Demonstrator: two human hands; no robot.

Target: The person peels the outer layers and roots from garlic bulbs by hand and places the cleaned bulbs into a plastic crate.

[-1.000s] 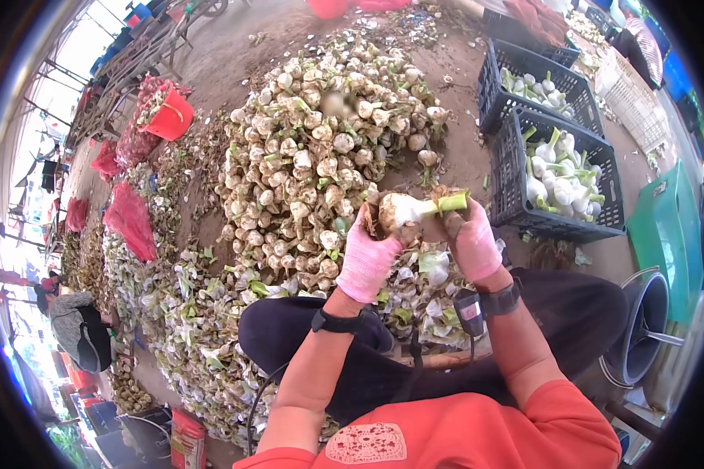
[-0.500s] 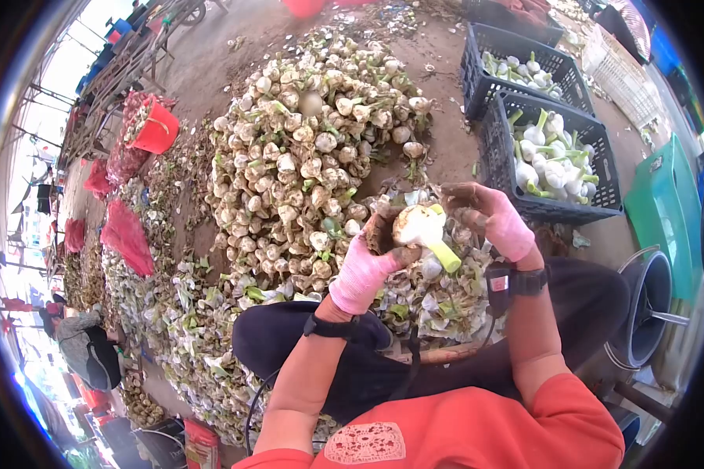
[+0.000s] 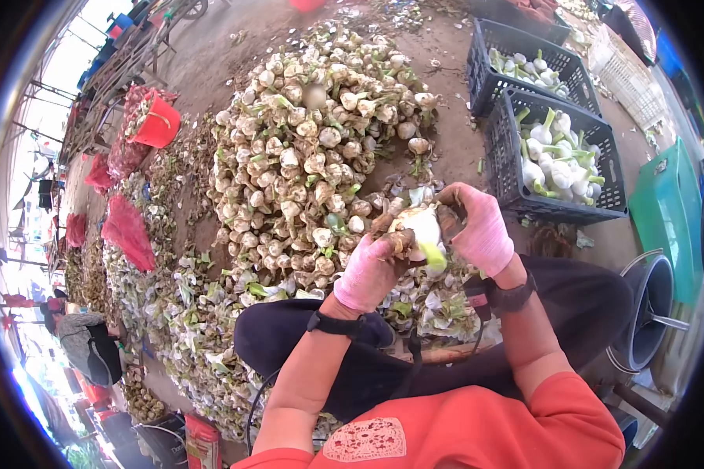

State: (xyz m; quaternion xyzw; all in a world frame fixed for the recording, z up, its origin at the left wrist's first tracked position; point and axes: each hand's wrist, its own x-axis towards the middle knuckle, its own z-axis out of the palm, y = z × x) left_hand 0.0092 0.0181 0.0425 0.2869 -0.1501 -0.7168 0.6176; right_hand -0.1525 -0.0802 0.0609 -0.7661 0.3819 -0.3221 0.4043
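Note:
Between my two hands is a whitish garlic bulb with a short, thick green stem pointing down toward me. My left hand, in a pink fingerless glove, grips the bulb from its left side, with dirty fingertips around it. My right hand, gloved the same way, has its curled fingers and thumb pressed on the bulb's right side. Its fingertips are partly hidden. Just beyond lies a large heap of unpeeled garlic, brown-skinned with bits of stem. Below my hands are loose peeled skins.
Two black crates, a nearer crate and a farther crate, hold white garlic at the right. A grey bucket and green bin stand beside my right knee. A red bucket and pink net bags lie left.
My right hand has come in from the right and now touches the garlic bulb. The bulb has tilted slightly, its stem pointing more toward me. My left hand still holds it.

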